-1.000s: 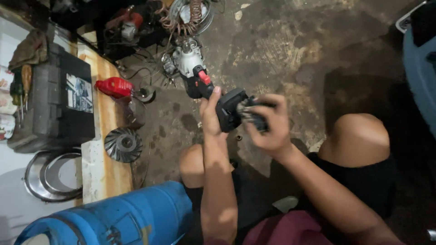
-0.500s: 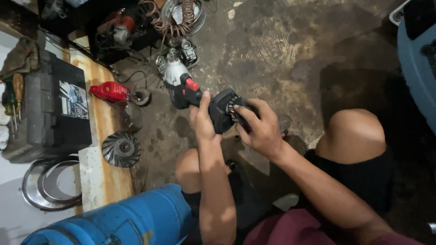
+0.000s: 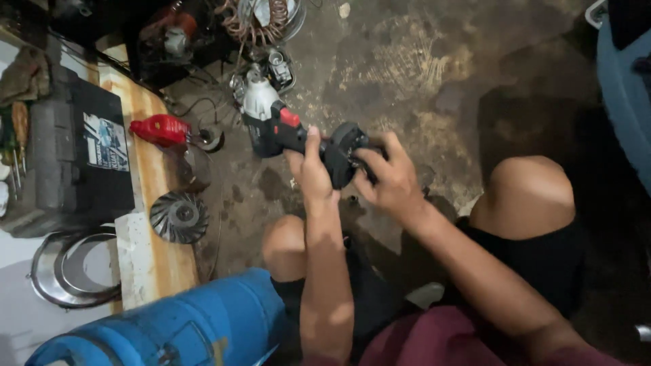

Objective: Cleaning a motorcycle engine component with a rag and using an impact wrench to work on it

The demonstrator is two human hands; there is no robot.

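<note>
Both hands, left hand (image 3: 312, 169) and right hand (image 3: 390, 179), grip a black angle grinder (image 3: 298, 132) near a labelled black case (image 3: 88, 156).

Both forearms reach forward and converge between the bare knees. The left hand (image 3: 310, 173) is wrapped in a firm grip, thumb up along the top, wrist straight. The right hand (image 3: 390, 179) is bent inward at the wrist, fingers (image 3: 363, 159) curled and pinching at the near end.
</note>
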